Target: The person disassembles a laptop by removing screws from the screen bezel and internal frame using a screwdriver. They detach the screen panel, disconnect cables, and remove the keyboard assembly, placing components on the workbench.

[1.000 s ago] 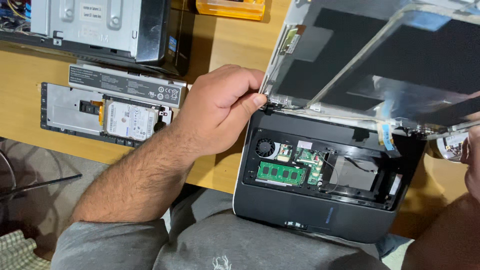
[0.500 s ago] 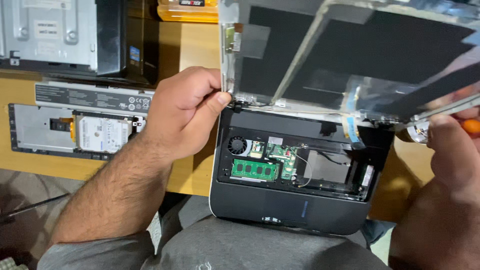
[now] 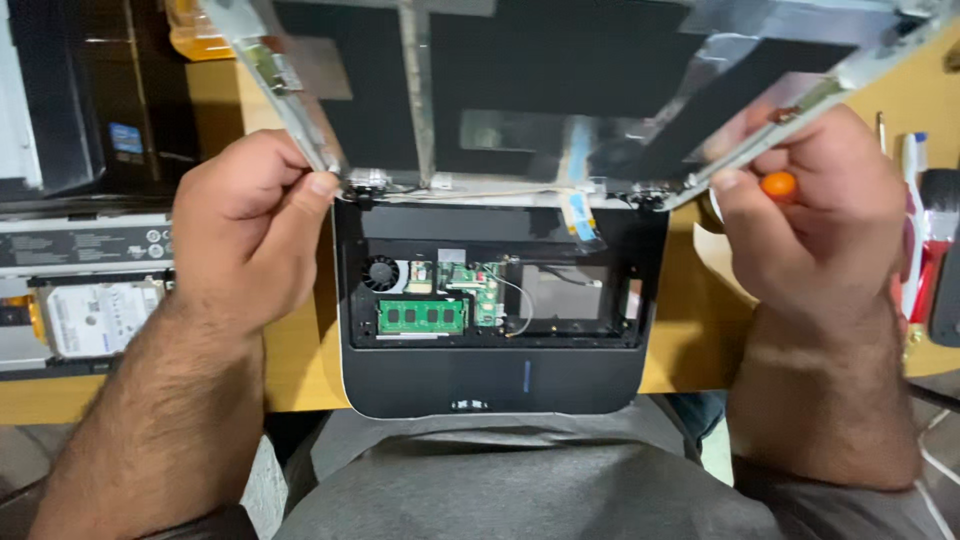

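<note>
Your left hand (image 3: 245, 225) is pinched on the left metal bracket (image 3: 290, 100) of the display panel (image 3: 560, 80), thumb and forefinger closed on it just above the left hinge (image 3: 362, 190). Your right hand (image 3: 815, 215) is now up on the right bracket (image 3: 800, 125) too, grip clamped on the strip w/ an orange-handled screwdriver (image 3: 778, 184) tucked in the same fist; half a sec ago that hand was off at the bench's right edge, only partly in view, so the panel has gone from one-hand support to both. The view has also swung square-on, w/ the laptop base (image 3: 500, 375) centred and overhanging the bench's (image 3: 300, 360) near edge over your lap. The panel is raised, tilted back from the base, still joined at both hinges as far as I can see; a flat ribbon cable (image 3: 582, 215) and thin wires run from it down into the base near the right hinge. Inside the open base: fan (image 3: 381, 273) at left, green memory stick (image 3: 422, 317) below it, small board (image 3: 477, 290) beside it, empty bay to the right. My read: w/ both sides held, the panel is steadied, but the ribbon looks the weak point if it tilts further. At the bench's left edge sits another opened unit w/ a hard drive (image 3: 95, 318); brushes (image 3: 915, 215) lie near the right edge.
</note>
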